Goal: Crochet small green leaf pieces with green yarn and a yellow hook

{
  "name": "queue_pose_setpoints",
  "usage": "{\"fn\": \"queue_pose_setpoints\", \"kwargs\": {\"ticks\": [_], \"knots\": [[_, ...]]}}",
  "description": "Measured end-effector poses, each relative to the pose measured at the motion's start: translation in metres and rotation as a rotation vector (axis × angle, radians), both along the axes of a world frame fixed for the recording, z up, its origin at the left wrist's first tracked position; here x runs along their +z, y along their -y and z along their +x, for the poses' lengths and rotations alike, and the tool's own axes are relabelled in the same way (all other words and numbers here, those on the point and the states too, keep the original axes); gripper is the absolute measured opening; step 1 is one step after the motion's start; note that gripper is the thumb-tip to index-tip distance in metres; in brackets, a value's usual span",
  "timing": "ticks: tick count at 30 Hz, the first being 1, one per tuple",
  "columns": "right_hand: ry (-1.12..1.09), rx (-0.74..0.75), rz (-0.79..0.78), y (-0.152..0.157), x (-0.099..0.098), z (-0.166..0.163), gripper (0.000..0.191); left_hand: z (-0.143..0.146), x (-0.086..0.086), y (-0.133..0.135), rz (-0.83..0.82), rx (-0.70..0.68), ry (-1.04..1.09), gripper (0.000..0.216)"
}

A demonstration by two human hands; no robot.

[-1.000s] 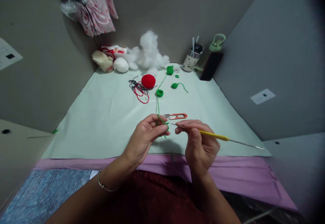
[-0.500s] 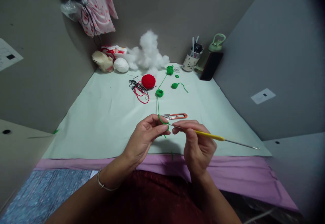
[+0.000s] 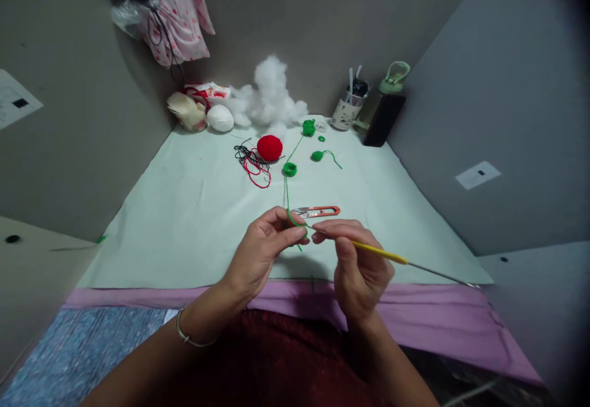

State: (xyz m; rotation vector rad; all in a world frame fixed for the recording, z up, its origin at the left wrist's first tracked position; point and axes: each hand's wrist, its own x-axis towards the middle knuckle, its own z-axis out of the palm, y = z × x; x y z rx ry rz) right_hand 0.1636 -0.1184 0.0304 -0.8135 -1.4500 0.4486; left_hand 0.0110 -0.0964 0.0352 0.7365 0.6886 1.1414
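My left hand (image 3: 260, 252) pinches a small loop of green yarn (image 3: 295, 221) between thumb and fingers. The strand runs up from it over the pale green cloth (image 3: 193, 210) to a small green crocheted ring (image 3: 289, 169). My right hand (image 3: 359, 265) is closed on a yellow-handled crochet hook (image 3: 382, 253). The hook's metal tip meets the yarn at my left fingertips, and its long end points right. Orange thread snips (image 3: 320, 211) lie just beyond my fingers.
A red crocheted ball (image 3: 270, 147) sits beside a tangle of black and red thread (image 3: 252, 164). Other green pieces (image 3: 308, 127) lie farther back. White stuffing (image 3: 270, 96), a cup of tools (image 3: 346, 112) and a bottle (image 3: 389, 96) line the back wall.
My right hand has shifted slightly left, bringing the hook's tip into the yarn loop, and the handle's far end has dropped a little. My left hand stays in place.
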Motion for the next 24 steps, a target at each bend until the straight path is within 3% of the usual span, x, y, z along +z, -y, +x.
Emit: {"fn": "queue_pose_setpoints", "kwargs": {"ticks": [8, 20, 24], "knots": [[0.170, -0.042, 0.077, 0.000, -0.005, 0.001, 0.031, 0.002, -0.008, 0.001, 0.143, 0.102, -0.071, 0.010], [0.141, -0.158, 0.136, -0.006, -0.013, 0.002, 0.031, 0.006, -0.004, 0.003, -0.042, -0.018, -0.013, 0.029], [0.098, -0.112, 0.077, -0.005, -0.010, 0.003, 0.028, 0.006, -0.003, 0.003, -0.062, -0.032, 0.005, 0.028]]}}
